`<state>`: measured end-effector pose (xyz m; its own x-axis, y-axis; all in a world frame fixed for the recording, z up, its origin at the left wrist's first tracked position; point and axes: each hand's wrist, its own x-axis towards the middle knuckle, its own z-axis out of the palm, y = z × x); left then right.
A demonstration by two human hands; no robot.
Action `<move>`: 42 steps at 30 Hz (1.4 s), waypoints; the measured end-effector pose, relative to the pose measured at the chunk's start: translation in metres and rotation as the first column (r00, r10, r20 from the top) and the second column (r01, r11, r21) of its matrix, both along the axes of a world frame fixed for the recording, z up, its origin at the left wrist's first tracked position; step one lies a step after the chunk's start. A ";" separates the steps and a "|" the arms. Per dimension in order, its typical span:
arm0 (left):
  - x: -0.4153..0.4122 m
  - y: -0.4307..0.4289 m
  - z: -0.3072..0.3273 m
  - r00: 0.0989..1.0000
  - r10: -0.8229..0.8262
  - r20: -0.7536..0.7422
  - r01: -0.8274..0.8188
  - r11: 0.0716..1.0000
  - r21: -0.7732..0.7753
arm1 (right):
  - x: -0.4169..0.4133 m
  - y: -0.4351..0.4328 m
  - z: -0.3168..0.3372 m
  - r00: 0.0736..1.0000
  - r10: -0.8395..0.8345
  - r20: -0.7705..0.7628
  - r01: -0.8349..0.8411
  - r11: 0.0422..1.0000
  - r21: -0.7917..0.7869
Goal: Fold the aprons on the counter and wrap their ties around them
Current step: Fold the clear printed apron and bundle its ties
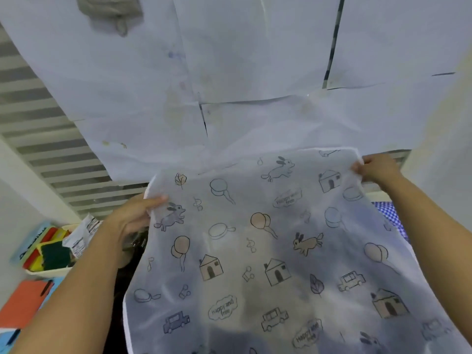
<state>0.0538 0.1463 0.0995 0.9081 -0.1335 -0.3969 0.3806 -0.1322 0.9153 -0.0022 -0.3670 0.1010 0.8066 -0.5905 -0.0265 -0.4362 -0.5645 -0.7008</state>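
Printed apron (268, 251) hangs spread between my hands, held up by its top corners. Left hand (135, 215) pinches one corner, right hand (378, 168) the other. Risk: thin cloth slipping a pinch, dropping onto the sponge tray (48, 270) below-left.

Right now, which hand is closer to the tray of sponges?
Left. The left hand pinches the apron beside the tray; the right hand holds the apron's opposite corner.
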 end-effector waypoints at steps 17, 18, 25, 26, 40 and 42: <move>0.019 -0.027 0.019 0.960 -0.279 0.040 0.257 0.925 0.281 | -0.005 0.016 -0.026 0.935 0.262 -0.239 -0.048 0.760 0.648; 0.018 -0.026 0.022 0.958 -0.286 0.025 0.267 0.918 0.293 | -0.007 0.012 -0.026 0.931 0.290 -0.220 -0.075 0.744 0.664; 0.011 -0.025 -0.004 0.965 -0.208 0.157 0.054 0.748 0.661 | -0.032 -0.021 -0.041 0.863 0.230 -0.449 -0.026 0.910 0.415; 0.008 -0.031 -0.009 0.967 -0.205 0.151 0.064 0.768 0.637 | -0.034 -0.020 -0.043 0.827 0.208 -0.523 -0.035 0.947 0.320; -0.008 -0.089 0.011 0.981 -0.185 0.061 0.194 0.958 -0.212 | -0.001 0.087 -0.085 0.673 0.651 -0.350 -0.326 0.686 0.650; -0.012 -0.090 0.015 0.966 -0.252 0.064 0.259 0.928 -0.266 | -0.001 0.092 -0.086 0.639 0.714 -0.285 -0.338 0.594 0.730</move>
